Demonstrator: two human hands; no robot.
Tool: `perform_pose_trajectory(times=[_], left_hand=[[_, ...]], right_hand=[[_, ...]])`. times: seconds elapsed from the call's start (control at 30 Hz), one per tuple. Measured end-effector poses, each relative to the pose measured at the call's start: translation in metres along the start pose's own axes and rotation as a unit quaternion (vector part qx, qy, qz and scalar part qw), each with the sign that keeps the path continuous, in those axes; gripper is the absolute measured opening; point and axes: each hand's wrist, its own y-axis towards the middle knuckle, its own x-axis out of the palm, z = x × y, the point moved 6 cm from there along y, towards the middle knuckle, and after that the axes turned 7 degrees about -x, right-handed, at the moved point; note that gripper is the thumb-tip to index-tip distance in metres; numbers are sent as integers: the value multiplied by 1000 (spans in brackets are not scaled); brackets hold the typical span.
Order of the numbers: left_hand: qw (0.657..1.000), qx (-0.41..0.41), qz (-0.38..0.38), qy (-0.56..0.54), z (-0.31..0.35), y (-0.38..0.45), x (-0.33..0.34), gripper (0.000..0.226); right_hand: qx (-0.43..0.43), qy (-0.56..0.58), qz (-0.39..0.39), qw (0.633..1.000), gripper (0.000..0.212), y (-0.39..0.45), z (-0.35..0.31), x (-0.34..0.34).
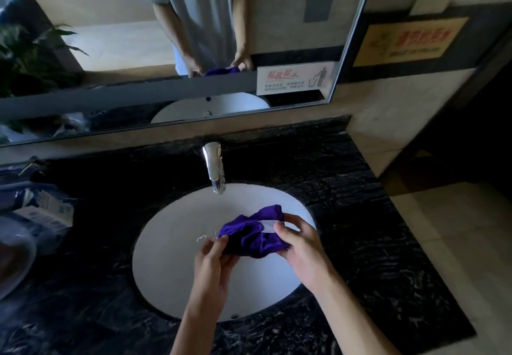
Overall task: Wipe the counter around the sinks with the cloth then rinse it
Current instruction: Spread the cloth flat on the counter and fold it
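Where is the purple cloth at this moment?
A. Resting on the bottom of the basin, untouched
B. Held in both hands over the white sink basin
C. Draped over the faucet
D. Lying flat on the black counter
B: the purple cloth is bunched between the left hand and right hand, above the white sink basin, in front of the faucet.

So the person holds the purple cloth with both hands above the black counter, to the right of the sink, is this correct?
Not quite. In the head view both hands, left hand and right hand, do hold the purple cloth, but it is above the white sink bowl, in front of the faucet, not above the black counter to its right.
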Motion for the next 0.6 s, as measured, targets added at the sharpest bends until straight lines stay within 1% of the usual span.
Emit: perform_pose_trajectory(times=[0.03,0.07,0.13,0.17,0.2,0.23,0.27,0.33,0.37,0.4,0.47,0.5,0.57,0.6], left_hand=[[1000,7,-13,14,-1,-1,6,16],[998,21,-37,46,-1,-2,14,31],[980,50,-96,169,-4,-3,38,68],[962,58,-128,235,-7,-4,51,74],[944,60,-154,287,-13,-5,66,71],[931,58,-169,317,-20,-3,79,61],[924,58,-165,339,-28,0,92,48],[927,65,-124,347,-43,8,112,24],[929,65,-102,349,-53,13,122,16],[932,62,-78,347,-63,18,133,20],[948,40,-57,309,-85,27,162,36],[962,28,-54,266,-93,30,177,37],[985,3,-18,172,-110,46,204,23],[992,-22,15,123,-121,57,212,14]], right_hand=[[-1,11,4,1000,33,0,-3,-7],[-5,19,3,1000,35,0,-8,-14],[-13,15,-1,1000,35,0,-19,-31],[-15,10,-6,1000,35,-1,-24,-39],[-16,8,-10,1000,36,-1,-29,-50],[-17,10,-10,1000,35,-2,-34,-62],[-19,14,-5,1000,34,-2,-39,-77],[-19,32,13,999,35,0,-47,-107],[-11,51,30,998,37,2,-53,-125],[-2,71,49,996,38,6,-58,-144],[13,109,81,991,37,15,-71,-182],[18,123,94,988,30,21,-79,-196],[23,145,120,982,8,38,-94,-227],[24,139,142,980,12,49,-96,-245]])
